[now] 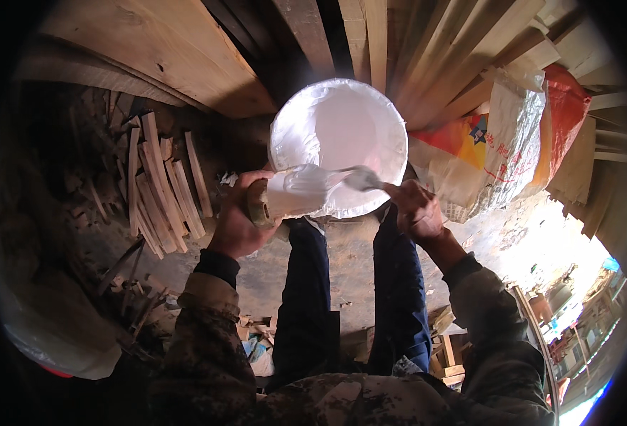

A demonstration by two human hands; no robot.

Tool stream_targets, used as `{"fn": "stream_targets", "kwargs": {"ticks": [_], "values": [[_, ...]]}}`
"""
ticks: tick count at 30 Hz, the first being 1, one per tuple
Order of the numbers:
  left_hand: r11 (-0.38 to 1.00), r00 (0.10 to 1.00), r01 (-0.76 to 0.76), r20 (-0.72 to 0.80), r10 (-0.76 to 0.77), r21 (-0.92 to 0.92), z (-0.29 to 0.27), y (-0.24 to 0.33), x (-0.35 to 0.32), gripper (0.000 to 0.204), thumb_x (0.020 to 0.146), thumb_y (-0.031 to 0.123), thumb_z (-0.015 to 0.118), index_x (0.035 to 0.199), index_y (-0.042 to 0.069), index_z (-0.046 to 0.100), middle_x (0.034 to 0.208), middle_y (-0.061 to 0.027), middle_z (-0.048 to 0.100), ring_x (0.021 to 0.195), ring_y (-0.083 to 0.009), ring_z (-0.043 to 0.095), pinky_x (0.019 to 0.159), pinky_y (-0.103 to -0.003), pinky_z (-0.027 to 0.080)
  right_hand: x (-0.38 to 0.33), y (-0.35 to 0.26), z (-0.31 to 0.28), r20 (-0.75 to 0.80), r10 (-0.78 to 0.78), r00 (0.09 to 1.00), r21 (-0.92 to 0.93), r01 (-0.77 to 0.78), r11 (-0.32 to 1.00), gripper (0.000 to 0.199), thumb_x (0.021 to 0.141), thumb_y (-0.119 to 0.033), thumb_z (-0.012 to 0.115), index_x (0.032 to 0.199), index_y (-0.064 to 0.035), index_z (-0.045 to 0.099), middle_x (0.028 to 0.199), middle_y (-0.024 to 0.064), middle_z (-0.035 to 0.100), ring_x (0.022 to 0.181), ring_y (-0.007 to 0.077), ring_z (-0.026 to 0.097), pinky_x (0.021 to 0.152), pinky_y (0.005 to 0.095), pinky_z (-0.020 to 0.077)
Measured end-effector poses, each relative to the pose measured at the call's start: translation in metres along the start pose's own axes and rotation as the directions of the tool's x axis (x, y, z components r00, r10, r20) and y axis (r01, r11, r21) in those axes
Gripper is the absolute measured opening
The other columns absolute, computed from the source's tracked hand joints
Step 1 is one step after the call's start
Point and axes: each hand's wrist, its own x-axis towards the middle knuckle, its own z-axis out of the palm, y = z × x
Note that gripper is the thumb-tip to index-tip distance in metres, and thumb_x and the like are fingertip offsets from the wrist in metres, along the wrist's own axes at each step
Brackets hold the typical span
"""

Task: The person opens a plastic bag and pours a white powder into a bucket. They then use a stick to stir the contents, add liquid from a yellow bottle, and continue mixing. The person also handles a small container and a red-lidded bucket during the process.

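A round white bucket [298,135] stands just ahead of my legs, its inner wall smeared with a thick white substance. My left hand [239,221] is closed around the wooden end of a wide, flat brush-like piece [296,192]. That piece is coated white and reaches over the bucket's near rim. My right hand [418,211] grips a spoon-like metal tool [361,179], blurred by motion. Its working end meets or nearly meets the white-coated piece above the bucket; contact cannot be made out exactly.
Long wooden boards [366,42] lean beyond the bucket. A pile of wood strips [163,188] lies on the left. At right is a red, yellow and white woven sack [512,135]. Wood offcuts [448,355] lie by my legs, and bright light falls on the right-hand floor.
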Motion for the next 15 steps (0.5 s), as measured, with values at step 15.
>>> {"fn": "stream_targets", "kwargs": {"ticks": [15], "values": [[0.98,0.995,-0.098,-0.009,0.098,-0.175,0.001,-0.033,-0.01,0.078,0.074,-0.006,0.085,0.143,0.007,0.052,0.148,-0.0152,0.056,0.144,-0.0332,0.053,0.121,-0.043,0.041,0.156,0.103,0.252,0.315,0.514,0.798,-0.367,-0.397,0.842,0.027,0.101,-0.021,0.055,0.095,-0.0048,0.076,0.101,0.0223,0.078,0.104,0.0432,0.073,0.093,0.0526,0.0586]]}}
